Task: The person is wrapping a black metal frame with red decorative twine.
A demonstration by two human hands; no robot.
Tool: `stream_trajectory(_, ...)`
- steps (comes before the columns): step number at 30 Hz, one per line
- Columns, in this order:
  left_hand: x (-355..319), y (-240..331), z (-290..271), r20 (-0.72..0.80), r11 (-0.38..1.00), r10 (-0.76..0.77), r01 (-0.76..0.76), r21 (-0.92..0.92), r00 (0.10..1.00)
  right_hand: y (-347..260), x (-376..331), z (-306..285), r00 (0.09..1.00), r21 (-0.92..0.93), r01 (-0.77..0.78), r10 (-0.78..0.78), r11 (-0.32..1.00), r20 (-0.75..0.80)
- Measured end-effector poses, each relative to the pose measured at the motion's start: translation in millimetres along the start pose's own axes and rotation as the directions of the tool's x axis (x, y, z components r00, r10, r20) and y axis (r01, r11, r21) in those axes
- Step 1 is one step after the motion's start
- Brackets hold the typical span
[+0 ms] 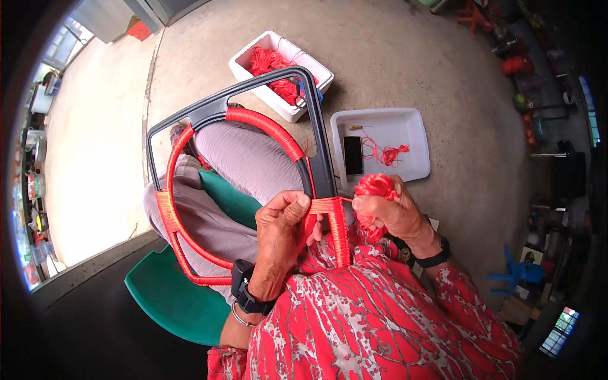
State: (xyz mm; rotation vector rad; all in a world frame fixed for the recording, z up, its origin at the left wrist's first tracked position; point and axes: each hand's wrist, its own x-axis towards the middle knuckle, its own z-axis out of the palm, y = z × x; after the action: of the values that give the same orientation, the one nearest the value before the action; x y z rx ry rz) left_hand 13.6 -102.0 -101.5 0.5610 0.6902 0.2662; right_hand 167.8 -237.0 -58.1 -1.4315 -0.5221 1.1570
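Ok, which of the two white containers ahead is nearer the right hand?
The shallow white tray, just beyond the right hand, with a black phone lying in it. The deeper white box, heaped with red cord, stands farther away, toward the left.

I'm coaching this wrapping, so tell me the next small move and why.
Probably draw the red cord bundle in the right hand gently outward to snug the strand. That strand runs from the bundle to the red winding on the frame, while the left hand grips beside it, and black frame lies bare just above.
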Motion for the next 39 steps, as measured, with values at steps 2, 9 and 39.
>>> stream_trajectory(2, -1, -1, 0, 0.014, 1.0, 0.007, -0.007, 0.004, 1.0, -7, -1, -2, 0.997, -0.125, 0.001, 0.009, 0.992, 0.082)
stream_trajectory(9, 3, -3, -4, 0.037, 1.0, 0.016, -0.016, -0.004, 0.999, 16, 5, -17, 0.981, 0.19, -0.159, 0.176, 0.969, -0.079)
stream_trajectory(39, -2, 3, 5, -0.011, 1.0, 0.016, -0.016, -0.018, 1.0, 14, 99, 1, 0.873, -0.341, 0.271, -0.081, 0.9, 0.48)
